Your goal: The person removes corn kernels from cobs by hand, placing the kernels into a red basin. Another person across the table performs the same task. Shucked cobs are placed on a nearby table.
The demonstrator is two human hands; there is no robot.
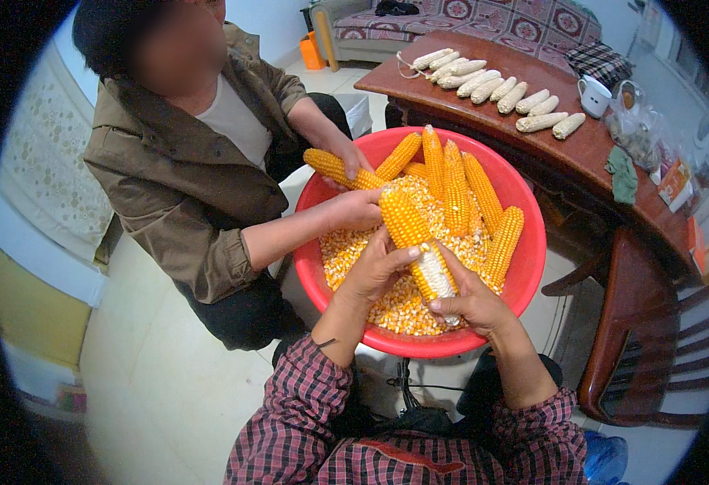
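Note:
A partly shelled ear of corn (pixel 404 219) lies tilted between both my hands above a red plastic basin (pixel 527 267). My left hand (pixel 378 267) grips its middle, the thumb at the border between yellow kernels and bare white cob. Around the stripped lower end (pixel 436 273) my right hand (pixel 472 297) is closed, thumb near the tip. Loose corn kernels (pixel 412 315) fill the basin below. Several whole ears rest on them along the far and right side, among them one ear (pixel 454 188) in the middle and another (pixel 505 245) at the right wall.
Across the basin's left side, a co-worker's hands (pixel 354 209) hold another ear of corn (pixel 330 165). Several bare cobs (pixel 478 82) lie in a row on a brown wooden table (pixel 579 160), with a white mug (pixel 594 97) and plastic bags (pixel 636 130). A wooden chair (pixel 633 327) stands right.

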